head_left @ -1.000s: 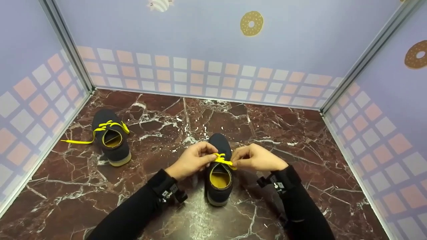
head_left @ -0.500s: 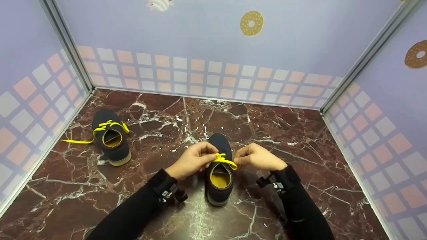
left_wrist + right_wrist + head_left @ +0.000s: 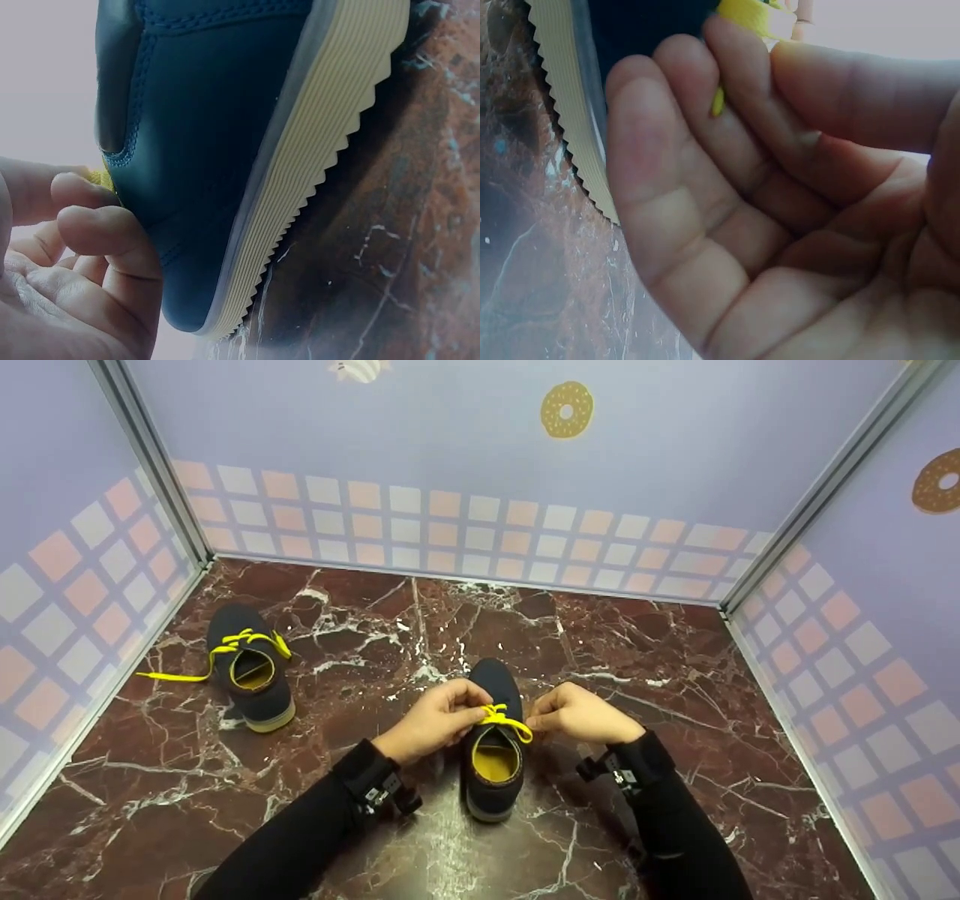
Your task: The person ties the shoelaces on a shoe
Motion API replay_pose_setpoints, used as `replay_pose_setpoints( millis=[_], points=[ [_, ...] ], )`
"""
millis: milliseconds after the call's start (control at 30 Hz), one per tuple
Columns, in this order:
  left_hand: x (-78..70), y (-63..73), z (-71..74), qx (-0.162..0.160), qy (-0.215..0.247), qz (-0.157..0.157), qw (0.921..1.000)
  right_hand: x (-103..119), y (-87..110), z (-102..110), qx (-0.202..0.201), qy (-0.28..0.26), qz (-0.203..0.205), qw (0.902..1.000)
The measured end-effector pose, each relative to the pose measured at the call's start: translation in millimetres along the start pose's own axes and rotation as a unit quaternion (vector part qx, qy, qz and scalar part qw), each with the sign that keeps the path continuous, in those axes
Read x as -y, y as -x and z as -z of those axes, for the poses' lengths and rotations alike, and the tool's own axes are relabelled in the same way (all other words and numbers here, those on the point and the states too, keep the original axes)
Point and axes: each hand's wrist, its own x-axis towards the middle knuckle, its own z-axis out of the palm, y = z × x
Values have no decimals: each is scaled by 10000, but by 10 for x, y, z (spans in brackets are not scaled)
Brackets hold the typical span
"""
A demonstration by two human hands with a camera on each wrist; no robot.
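A dark shoe (image 3: 491, 802) with a yellow inside stands upright in the middle of the head view, toe pointing away. Across its front runs a yellow shoelace (image 3: 493, 712), with a loop at the right side. My left hand (image 3: 435, 724) pinches the lace at the shoe's left side; in the left wrist view, a bit of yellow lace (image 3: 101, 178) shows at its fingertips. On the other side, my right hand (image 3: 585, 714) pinches the lace by the loop between thumb and forefinger. A yellow lace tip (image 3: 718, 103) pokes out between its curled fingers in the right wrist view.
A second dark shoe (image 3: 262, 705) with yellow laces stands to the left, one lace end (image 3: 172, 678) trailing on the floor. The floor (image 3: 360, 622) is brown-red marble pattern. Lilac panels (image 3: 450, 450) with printed squares and doughnuts enclose the back and both sides.
My right hand has drawn slightly to the right, away from the shoe, and more of the lace loop shows. The left hand stays at the same spot.
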Motion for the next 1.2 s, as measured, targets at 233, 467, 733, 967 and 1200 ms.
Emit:
replay_pose_setpoints(
  millis=[233,467,733,967,1200],
  points=[
    [2,1,-13,-7,55,15,10000,0,16,-9,3,29,-196,9998],
    [5,-20,-16,-120,-54,25,9999,22,25,-9,154,-300,-263,9991],
    [2,-10,-25,-155,53,40,9999,10,26,-20,69,118,377,9992],
    [7,0,-23,-104,-44,15,9999,15,27,-32,96,449,580,9973],
    [-3,-7,-9,-33,-269,-98,9996,-10,13,-22,241,464,537,9972]
  ],
)
